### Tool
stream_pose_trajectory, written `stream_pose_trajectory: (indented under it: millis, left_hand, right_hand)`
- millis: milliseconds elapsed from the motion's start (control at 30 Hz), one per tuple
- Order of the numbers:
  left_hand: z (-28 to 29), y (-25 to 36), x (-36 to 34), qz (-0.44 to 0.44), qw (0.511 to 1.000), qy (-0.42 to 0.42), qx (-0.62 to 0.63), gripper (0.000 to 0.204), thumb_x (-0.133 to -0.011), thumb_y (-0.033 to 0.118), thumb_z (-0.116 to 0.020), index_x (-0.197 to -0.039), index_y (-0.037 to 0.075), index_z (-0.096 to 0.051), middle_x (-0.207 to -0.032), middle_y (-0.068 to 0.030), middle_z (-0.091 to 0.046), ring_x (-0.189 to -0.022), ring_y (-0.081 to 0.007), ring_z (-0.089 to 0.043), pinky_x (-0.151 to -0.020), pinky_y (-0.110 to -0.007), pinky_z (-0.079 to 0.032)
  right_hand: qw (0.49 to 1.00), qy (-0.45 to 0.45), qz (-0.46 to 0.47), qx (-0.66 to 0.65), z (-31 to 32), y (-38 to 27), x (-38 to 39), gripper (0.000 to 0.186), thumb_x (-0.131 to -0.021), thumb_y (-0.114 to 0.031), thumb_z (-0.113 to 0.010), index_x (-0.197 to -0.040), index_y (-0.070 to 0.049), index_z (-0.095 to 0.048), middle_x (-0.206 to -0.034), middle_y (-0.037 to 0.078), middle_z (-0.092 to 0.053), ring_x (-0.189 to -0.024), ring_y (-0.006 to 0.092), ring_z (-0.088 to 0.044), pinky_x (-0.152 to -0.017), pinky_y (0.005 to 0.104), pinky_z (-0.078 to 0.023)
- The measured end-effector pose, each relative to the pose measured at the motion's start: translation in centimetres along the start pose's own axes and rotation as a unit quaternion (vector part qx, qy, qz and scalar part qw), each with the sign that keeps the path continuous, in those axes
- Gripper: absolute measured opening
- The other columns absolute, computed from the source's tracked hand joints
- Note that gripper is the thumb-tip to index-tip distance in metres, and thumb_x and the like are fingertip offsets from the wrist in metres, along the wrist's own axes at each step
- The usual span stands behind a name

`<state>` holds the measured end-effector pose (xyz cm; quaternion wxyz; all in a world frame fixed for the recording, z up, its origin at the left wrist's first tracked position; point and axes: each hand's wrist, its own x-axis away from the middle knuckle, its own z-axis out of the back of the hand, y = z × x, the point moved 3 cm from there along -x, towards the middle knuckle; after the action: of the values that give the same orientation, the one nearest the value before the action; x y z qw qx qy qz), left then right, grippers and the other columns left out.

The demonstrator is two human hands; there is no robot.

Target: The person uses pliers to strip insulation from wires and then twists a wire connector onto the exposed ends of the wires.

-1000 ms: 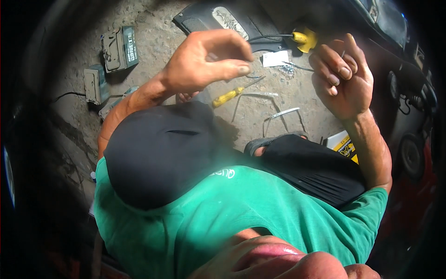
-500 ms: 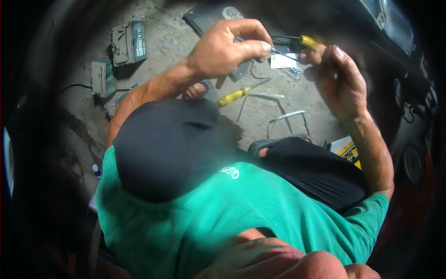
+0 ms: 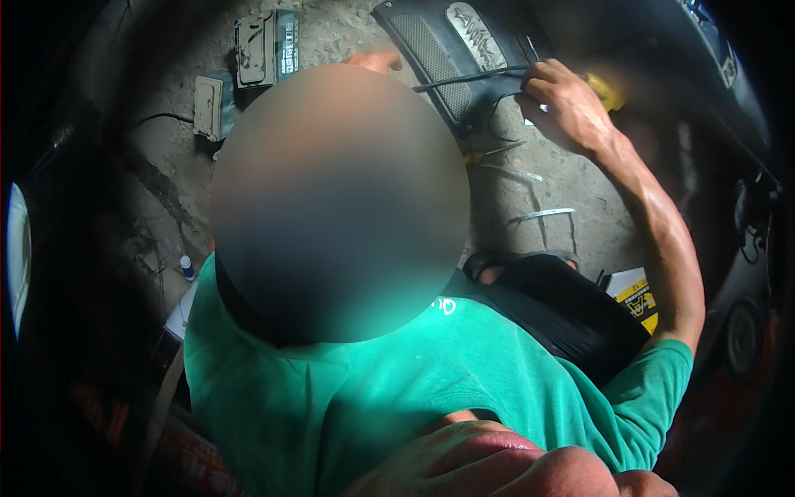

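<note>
Near the top right, my right hand (image 3: 571,106) has its fingers closed in a pinch around a black cable (image 3: 480,78). The cable stretches left from the fingertips, and a short thin dark end sticks up above them. Beside the knuckles, a blurred yellow object (image 3: 606,91) shows partly; its kind is unclear. A round blurred patch covers most of my left hand (image 3: 373,61); only a strip of it appears at the patch's upper edge. A screwdriver (image 3: 502,149) lies on the ground below the cable, its yellow handle mostly covered by the same patch.
A dark panel (image 3: 431,58) with mesh and a silver plate lies ahead. Two greenish box-like parts (image 3: 257,50) are at upper left. Pale strips (image 3: 542,215) lie on the rough ground (image 3: 592,182). A yellow-and-white box (image 3: 633,298) stands by my right knee.
My hands have drawn apart: the left has gone left behind the blurred patch, while the right has turned and stays at upper right. The black cable now spans more openly between them.
</note>
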<state>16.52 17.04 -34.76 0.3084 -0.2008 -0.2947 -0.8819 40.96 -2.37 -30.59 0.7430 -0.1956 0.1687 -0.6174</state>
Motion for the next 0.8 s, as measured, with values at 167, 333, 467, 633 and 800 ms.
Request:
stream_pose_trajectory:
  millis: [167, 333, 467, 633, 800]
  left_hand:
    - [-2.2, -1.1, 0.8, 0.01, 1.0, -0.006, -0.001, 0.027, -0.087, 0.021, -0.071, -0.108, 0.003, -0.072, -0.096, -0.02, -0.074, -0.089, -0.0377, -0.071, -0.083, -0.045, -0.056]
    - [1.4, 0.6, 3.2, 0.004, 0.991, -0.012, 0.137, 0.023, -0.088, 0.019, -0.072, -0.101, 0.0, -0.074, -0.094, -0.0188, -0.075, -0.088, -0.03, -0.073, -0.082, -0.038, -0.056]
    - [4.7, 5.8, 4.1, -0.028, 0.965, -0.016, 0.261, 0.02, -0.09, 0.016, -0.074, -0.101, -0.001, -0.073, -0.095, -0.0117, -0.076, -0.089, -0.02, -0.071, -0.083, -0.037, -0.056]
    - [5.7, 7.0, 3.4, -0.039, 0.941, -0.013, 0.336, 0.015, -0.093, 0.014, -0.072, -0.1, 0.001, -0.073, -0.089, -0.0054, -0.073, -0.085, -0.0125, -0.066, -0.08, -0.031, -0.055]
    - [10.5, 0.7, 3.7, -0.08, 0.779, -0.052, 0.619, 0.037, -0.095, 0.033, -0.072, -0.115, 0.002, -0.066, -0.09, -0.0053, -0.067, -0.076, -0.0095, -0.059, -0.064, -0.027, -0.047]
  right_hand:
    - [0.997, -0.018, -0.016, 0.069, -3.5, 0.2, 0.0, 0.029, -0.092, -0.029, -0.068, -0.084, -0.001, -0.073, -0.106, 0.012, -0.064, -0.104, 0.0288, -0.059, -0.093, 0.041, -0.05]
    - [0.992, 0.052, -0.093, 0.069, 0.0, -3.8, -2.3, 0.032, -0.093, -0.029, -0.069, -0.108, -0.002, -0.073, -0.116, 0.015, -0.066, -0.106, 0.0303, -0.062, -0.093, 0.0413, -0.052]
    - [0.88, -0.007, -0.234, -0.414, -1.7, -6.7, -4.0, 0.044, -0.102, -0.035, -0.055, -0.122, 0.002, -0.066, -0.099, 0.02, -0.07, -0.084, 0.0265, -0.072, -0.077, 0.038, -0.058]
    - [0.85, -0.08, -0.243, -0.461, 0.6, -7.2, -4.6, 0.043, -0.106, -0.037, -0.051, -0.113, 0.002, -0.068, -0.086, 0.012, -0.069, -0.072, 0.0174, -0.065, -0.07, 0.0365, -0.055]
    - [0.842, -0.003, -0.229, -0.489, 1.4, -6.9, -3.6, 0.036, -0.106, -0.031, -0.057, -0.114, 0.001, -0.069, -0.088, 0.01, -0.07, -0.072, 0.0163, -0.064, -0.069, 0.0327, -0.056]
